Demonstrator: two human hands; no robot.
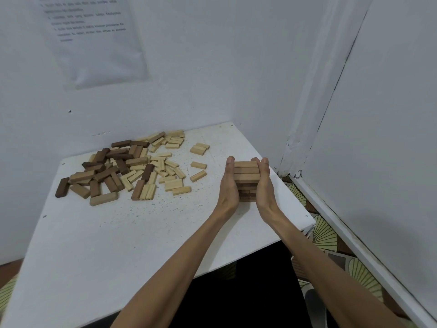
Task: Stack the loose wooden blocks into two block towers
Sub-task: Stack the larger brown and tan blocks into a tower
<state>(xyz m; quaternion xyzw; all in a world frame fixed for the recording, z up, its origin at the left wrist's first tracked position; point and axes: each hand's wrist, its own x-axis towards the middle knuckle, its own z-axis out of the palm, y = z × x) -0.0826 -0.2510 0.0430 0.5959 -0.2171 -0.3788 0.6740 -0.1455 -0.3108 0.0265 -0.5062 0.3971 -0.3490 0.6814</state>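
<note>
At table (pixel 118 245) rt edge, wall (pixel 378 138) close — room to left; tower (pixel 246 171) squeezed between flat L hand (pixel 228 183) & R hand (pixel 263 183).

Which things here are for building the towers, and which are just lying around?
For the job: the small tower, pressed between the left hand and right hand; the pile of loose blocks; the white table they sit on.
Just lying about: the printed sheet on the wall; the patterned floor.
</note>
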